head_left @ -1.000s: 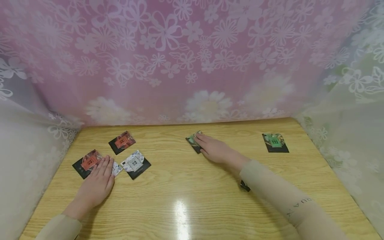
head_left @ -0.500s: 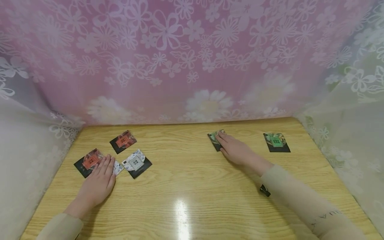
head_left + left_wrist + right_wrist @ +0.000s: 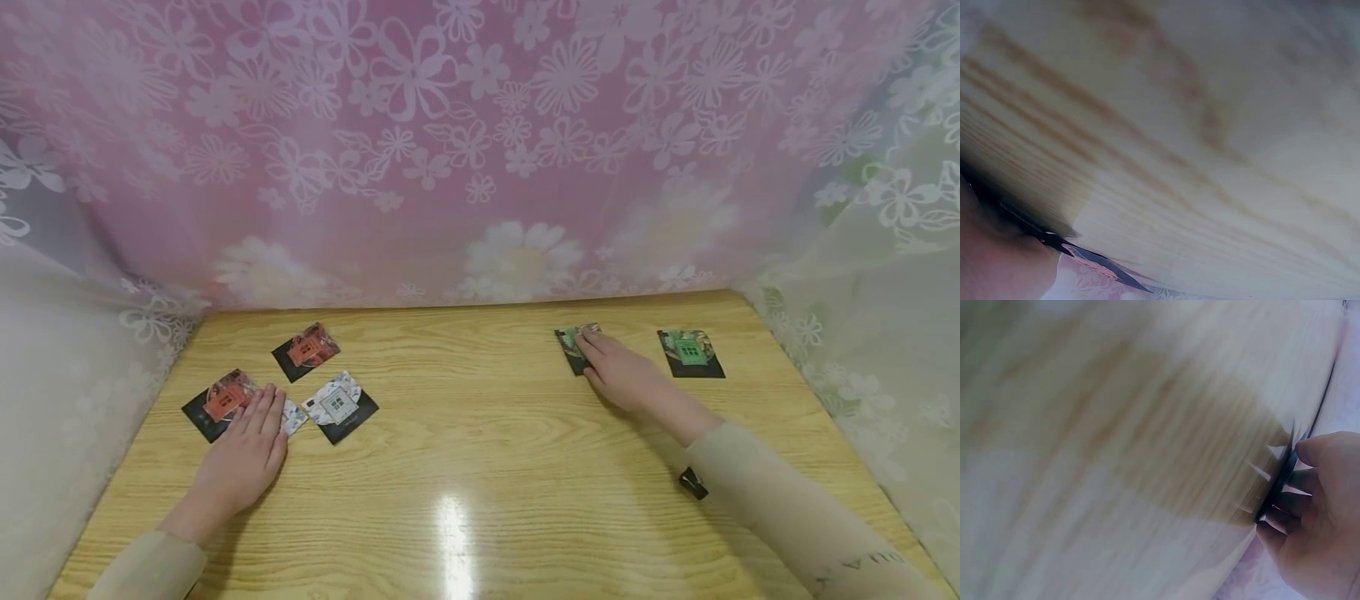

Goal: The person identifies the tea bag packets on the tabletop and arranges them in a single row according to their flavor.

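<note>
I watch both hands at work on the tabletop [image 3: 465, 417]. The left hand [image 3: 240, 462] lies flat with its fingers straight and together, gripping nothing; it rests over the side of the near red packet [image 3: 225, 398] and most of the covered white packet [image 3: 296, 418]. I judge it lies there to steady those two thin pieces, since a spread palm pins flat things better than a pinch.

The right hand [image 3: 626, 375] is not clenched either. Its fingers lie extended across the covered green packet [image 3: 567, 350], whose dark edge I can also make out under the fingertips in the right wrist view. Something this thin seems easier to press and slide than to pick up, which probably explains the low touch.

To that packet's right, a little apart, lies the other green packet [image 3: 692, 353]. The other white packet [image 3: 341, 408] sits just beside the covered one, and the far red packet [image 3: 306, 352] lies behind, tilted. All the fronts I can see face up, perhaps so their colours stay readable. The left wrist view gives me little: skin, wood and a dark packet edge.
</note>
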The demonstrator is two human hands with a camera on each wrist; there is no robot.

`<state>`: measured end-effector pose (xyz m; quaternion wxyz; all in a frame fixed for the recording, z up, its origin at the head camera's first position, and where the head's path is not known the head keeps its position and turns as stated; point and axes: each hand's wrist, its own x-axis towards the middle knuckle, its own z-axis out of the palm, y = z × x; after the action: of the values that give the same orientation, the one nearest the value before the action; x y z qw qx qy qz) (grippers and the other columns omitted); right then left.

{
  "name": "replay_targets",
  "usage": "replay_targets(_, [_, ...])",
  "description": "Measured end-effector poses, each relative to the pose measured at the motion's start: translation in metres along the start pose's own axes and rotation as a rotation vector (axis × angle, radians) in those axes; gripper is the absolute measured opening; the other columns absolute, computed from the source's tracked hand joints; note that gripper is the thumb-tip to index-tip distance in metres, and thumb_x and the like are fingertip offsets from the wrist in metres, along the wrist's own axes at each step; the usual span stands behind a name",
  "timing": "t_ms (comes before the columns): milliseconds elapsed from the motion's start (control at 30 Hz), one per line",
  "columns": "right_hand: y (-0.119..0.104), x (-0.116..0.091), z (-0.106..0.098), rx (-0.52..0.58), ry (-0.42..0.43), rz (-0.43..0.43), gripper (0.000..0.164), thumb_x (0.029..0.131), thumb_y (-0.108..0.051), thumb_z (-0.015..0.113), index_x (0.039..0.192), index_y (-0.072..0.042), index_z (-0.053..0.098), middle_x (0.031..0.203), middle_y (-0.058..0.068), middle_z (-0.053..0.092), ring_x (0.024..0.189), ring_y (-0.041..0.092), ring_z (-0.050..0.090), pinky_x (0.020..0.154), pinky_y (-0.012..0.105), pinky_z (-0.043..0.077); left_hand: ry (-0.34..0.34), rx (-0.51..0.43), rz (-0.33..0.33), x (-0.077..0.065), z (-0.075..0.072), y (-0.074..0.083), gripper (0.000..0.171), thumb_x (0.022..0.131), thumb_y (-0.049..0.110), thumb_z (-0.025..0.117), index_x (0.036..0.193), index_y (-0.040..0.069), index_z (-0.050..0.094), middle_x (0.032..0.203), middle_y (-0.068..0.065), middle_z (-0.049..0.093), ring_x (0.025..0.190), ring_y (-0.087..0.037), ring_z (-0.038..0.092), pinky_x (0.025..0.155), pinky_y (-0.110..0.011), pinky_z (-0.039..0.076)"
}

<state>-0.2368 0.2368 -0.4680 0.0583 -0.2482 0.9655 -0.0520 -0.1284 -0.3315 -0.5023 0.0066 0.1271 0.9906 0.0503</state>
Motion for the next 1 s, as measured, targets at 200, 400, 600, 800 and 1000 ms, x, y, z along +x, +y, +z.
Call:
replay_targets(200, [0.006, -0.009, -0.001, -0.009, 0.002, 0.028, 0.060, 0.111, -0.017, 0.054, 0.162, 0.008, 0.035, 0.169, 0.032, 0.032, 0.155, 0.051, 0.035, 0.126, 0.064, 0.035, -0.008, 0.004, -0.002, 0.000, 0.000, 0.000, 0.066, 0.113, 0.025, 0.044, 0.164, -0.011, 0.024, 0.170, -0.035, 0.025, 0.157, -0.053, 0.028, 0.126, -0.069, 0.031])
replay_targets(400, [0.010, -0.017, -0.002, -0.012, -0.003, 0.051, 0.060, 0.111, -0.018, 0.054, 0.162, 0.007, 0.035, 0.169, 0.031, 0.032, 0.154, 0.051, 0.036, 0.124, 0.065, 0.038, -0.032, -0.019, -0.013, 0.001, 0.000, -0.001, 0.067, 0.113, 0.026, 0.042, 0.165, -0.010, 0.021, 0.171, -0.034, 0.022, 0.159, -0.053, 0.024, 0.127, -0.069, 0.028])
replay_targets(600, [0.016, -0.022, 0.000, -0.013, 0.009, 0.053, 0.060, 0.111, -0.019, 0.054, 0.162, 0.008, 0.036, 0.168, 0.032, 0.033, 0.153, 0.052, 0.037, 0.123, 0.065, 0.039, -0.034, -0.024, -0.015, 0.001, 0.001, -0.001, 0.067, 0.113, 0.025, 0.043, 0.165, -0.010, 0.020, 0.171, -0.035, 0.021, 0.159, -0.053, 0.023, 0.127, -0.069, 0.027])
replay_targets(800, [0.019, -0.024, 0.000, -0.007, 0.014, 0.056, 0.059, 0.111, -0.018, 0.055, 0.161, 0.009, 0.036, 0.167, 0.033, 0.033, 0.153, 0.053, 0.037, 0.123, 0.066, 0.039, -0.037, -0.023, -0.017, 0.000, 0.002, -0.002, 0.067, 0.114, 0.026, 0.042, 0.166, -0.010, 0.019, 0.172, -0.034, 0.021, 0.160, -0.053, 0.023, 0.127, -0.069, 0.027])
replay_targets(1000, [0.023, -0.027, 0.000, 0.004, 0.011, 0.081, 0.060, 0.111, -0.019, 0.055, 0.161, 0.008, 0.036, 0.168, 0.034, 0.032, 0.153, 0.054, 0.036, 0.124, 0.067, 0.036, -0.033, -0.019, -0.016, 0.000, 0.002, -0.002, 0.067, 0.114, 0.027, 0.042, 0.165, -0.010, 0.020, 0.172, -0.034, 0.022, 0.159, -0.052, 0.023, 0.127, -0.070, 0.028])
